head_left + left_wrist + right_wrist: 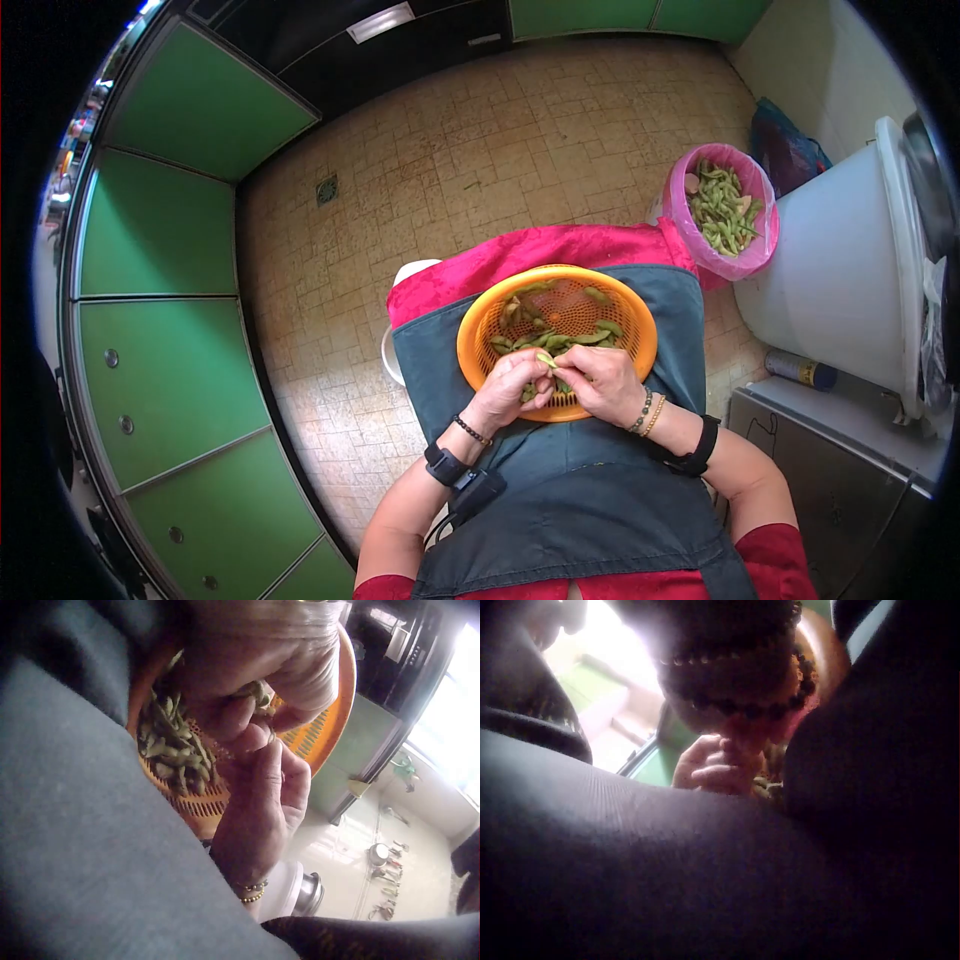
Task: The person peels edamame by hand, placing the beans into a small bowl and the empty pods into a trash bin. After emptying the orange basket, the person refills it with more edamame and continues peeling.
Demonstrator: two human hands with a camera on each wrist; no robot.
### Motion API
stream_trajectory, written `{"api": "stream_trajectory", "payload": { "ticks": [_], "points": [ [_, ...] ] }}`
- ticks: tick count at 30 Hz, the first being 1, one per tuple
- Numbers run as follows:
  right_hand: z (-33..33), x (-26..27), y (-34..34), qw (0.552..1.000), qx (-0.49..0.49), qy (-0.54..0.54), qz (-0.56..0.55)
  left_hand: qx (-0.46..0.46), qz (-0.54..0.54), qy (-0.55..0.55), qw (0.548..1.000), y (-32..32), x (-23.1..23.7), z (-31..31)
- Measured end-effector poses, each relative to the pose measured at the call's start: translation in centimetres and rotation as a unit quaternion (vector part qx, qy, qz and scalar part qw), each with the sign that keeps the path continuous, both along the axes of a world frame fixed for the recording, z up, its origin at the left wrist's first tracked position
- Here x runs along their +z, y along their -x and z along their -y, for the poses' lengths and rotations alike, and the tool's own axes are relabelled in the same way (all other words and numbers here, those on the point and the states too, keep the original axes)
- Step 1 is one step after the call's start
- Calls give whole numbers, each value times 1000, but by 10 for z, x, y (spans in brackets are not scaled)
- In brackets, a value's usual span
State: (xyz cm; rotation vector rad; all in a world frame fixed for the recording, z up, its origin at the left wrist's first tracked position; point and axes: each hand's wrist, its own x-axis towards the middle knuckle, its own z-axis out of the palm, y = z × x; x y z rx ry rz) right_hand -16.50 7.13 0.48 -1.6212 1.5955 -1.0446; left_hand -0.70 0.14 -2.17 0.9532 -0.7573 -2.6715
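Observation:
Over the near part of an orange plastic basket (642,318), both hands meet at a green soybean pod (545,359). My left hand (513,388) grips the pod with curled fingers, and more green shows under its palm. From the other side my right hand (606,382) pinches at the pod's end with thumb and finger. The left wrist view shows the fingertips of both hands close together, with the pod (261,696) partly hidden behind them. Several soybean pods (176,750) lie in the basket below. In the right wrist view cloth hides most of the work.
The basket sits on a lap covered by a dark apron (660,300) and a pink cloth (560,245). At right stands a bin with a pink bag (677,225), filled with pods. A white tub (830,270) and a spray can (800,369) are beyond. Green cabinets (160,220) line the left.

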Motion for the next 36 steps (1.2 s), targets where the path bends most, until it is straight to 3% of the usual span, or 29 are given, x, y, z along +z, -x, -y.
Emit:
{"api": "stream_trajectory", "payload": {
  "ticks": [12, 13, 15, 18, 21, 27, 30, 33, 34, 36],
  "points": [
    [4, -7, -13, 998, -52, -20, -9, 47, 16, -34, 998, 2, -2, 1],
    [5, -8, -14, 991, -69, -82, 75, 47, 14, -32, 998, 2, -3, 1],
    [6, -8, -17, 944, -101, -202, 240, 45, 9, -26, 999, 2, -4, 2],
    [5, -16, -10, 862, -114, -299, 394, 19, 22, 18, 999, 1, -3, 1],
    [9, -13, 0, 807, -113, -361, 453, -1, 43, 48, 998, 2, -4, -2],
    [10, -17, 6, 850, -78, -372, 366, -61, 46, 109, 991, 1, -3, -2],
    [9, -18, 9, 861, -63, -365, 350, -53, 0, 23, 998, 0, -6, -1],
    [6, -24, 11, 882, -18, -337, 329, -107, 106, 48, 987, 6, -2, 0],
    [5, -25, 11, 890, 1, -324, 321, -102, 97, 56, 989, 5, -3, -1],
    [7, -19, 12, 860, -28, -353, 367, -94, 77, 71, 990, 4, -5, -2]
  ]
}}
